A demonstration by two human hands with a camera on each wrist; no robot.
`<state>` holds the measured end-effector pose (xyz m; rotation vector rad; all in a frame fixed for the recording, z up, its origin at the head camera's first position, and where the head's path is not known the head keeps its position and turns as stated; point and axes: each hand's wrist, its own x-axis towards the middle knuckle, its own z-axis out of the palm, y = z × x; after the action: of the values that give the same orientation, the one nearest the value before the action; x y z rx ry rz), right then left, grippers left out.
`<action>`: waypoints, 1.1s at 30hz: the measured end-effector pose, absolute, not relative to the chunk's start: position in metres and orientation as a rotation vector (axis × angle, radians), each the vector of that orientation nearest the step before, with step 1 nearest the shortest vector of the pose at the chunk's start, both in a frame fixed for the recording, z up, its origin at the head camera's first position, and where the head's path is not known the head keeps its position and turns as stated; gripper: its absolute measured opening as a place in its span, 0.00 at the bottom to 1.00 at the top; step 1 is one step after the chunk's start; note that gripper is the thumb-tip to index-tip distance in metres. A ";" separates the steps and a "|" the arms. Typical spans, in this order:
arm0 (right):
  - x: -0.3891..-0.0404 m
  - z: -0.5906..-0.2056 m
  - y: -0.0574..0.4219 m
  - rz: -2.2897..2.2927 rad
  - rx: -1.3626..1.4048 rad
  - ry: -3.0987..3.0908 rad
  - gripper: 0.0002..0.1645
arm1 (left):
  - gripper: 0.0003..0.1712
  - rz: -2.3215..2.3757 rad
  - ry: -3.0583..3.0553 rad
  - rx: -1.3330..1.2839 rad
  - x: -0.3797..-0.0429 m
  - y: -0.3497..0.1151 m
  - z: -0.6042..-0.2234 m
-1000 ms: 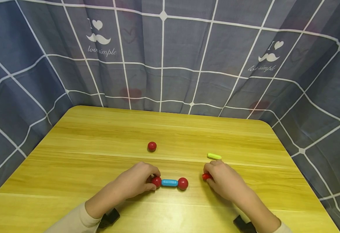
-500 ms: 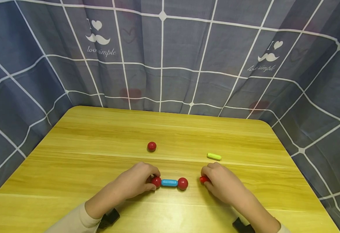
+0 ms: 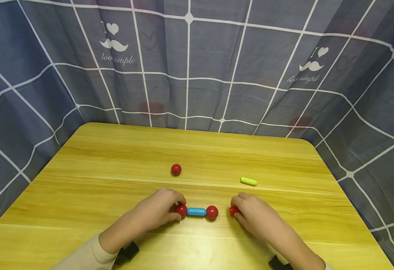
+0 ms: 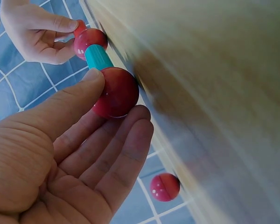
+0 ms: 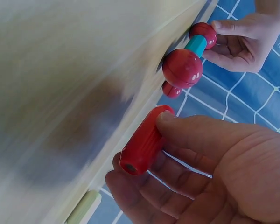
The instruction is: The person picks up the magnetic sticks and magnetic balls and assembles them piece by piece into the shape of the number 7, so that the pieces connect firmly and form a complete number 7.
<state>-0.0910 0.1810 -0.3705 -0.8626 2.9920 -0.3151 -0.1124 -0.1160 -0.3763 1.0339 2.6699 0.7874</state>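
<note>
On the table, a blue rod (image 3: 196,212) joins two red balls in a row, one at either end. My left hand (image 3: 159,210) pinches the left red ball (image 4: 119,92) between thumb and fingers. The right red ball (image 3: 211,212) sits at the free end of the rod. My right hand (image 3: 259,213) holds a short red rod (image 5: 147,139) between thumb and fingers, one tip pointing left toward that ball with a small gap between them. In the right wrist view, the rod's near end shows a dark round spot.
A loose red ball (image 3: 176,169) lies farther back on the wooden table (image 3: 116,157). Beyond my right hand is a yellow-green rod (image 3: 248,181). A blue-grey checked curtain (image 3: 203,56) hangs along the table's back and sides.
My right hand has moved left and slightly nearer to me with the red rod, closer to the joined pieces. The left hand stays put, still gripping its ball.
</note>
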 end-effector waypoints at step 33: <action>-0.074 -0.371 0.170 -0.459 -0.940 2.835 0.10 | 0.13 0.775 2.677 1.015 -0.112 -0.115 -0.376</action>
<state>-0.0739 0.1697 -0.3709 -0.9404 2.8353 -0.4590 -0.1116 -0.1150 -0.3764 1.0147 2.6775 0.7748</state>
